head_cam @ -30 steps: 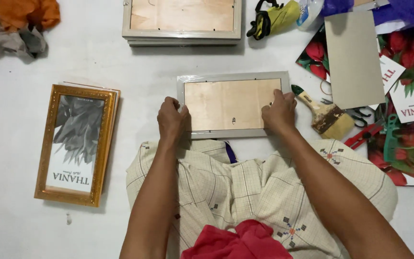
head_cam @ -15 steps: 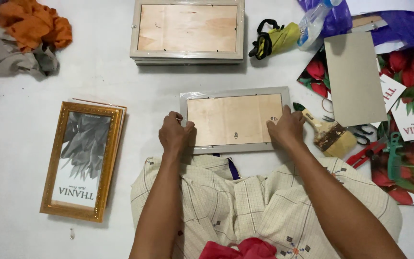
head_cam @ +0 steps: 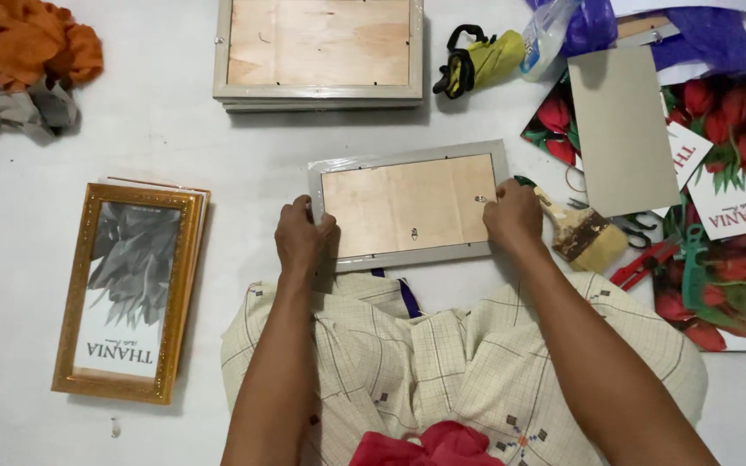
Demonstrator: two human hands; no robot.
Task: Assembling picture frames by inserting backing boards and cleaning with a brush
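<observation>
On the white floor (head_cam: 218, 155), just ahead of the person's checked lap cloth (head_cam: 442, 362), lies a grey frame (head_cam: 407, 207) face down, its plywood back up and its long sides running left to right. Both hands grip it by the short ends: the left hand (head_cam: 302, 237) curls over the left end near the near-left corner, fingers bent on the rim, and the right hand (head_cam: 513, 216) presses on the right end, fingertips at a small clip on the backing. Neither hand is spread wide; each is half closed on the frame. Just right of the right hand, a brush (head_cam: 582, 235) rests on the floor, with scissors (head_cam: 628, 226) and a red tool (head_cam: 641, 263) beyond it. Farther right lie tulip prints (head_cam: 727, 173) with a grey card (head_cam: 619, 129) on top. Toward the far edge, a stack of frames (head_cam: 319, 52) sits back-up, well apart from the held one; a yellow-green pouch (head_cam: 481, 60) lies beside it. At the left, a gold frame (head_cam: 127, 289) lies face up on a few sheets. Orange and grey rags (head_cam: 19, 60) fill the far-left corner.
</observation>
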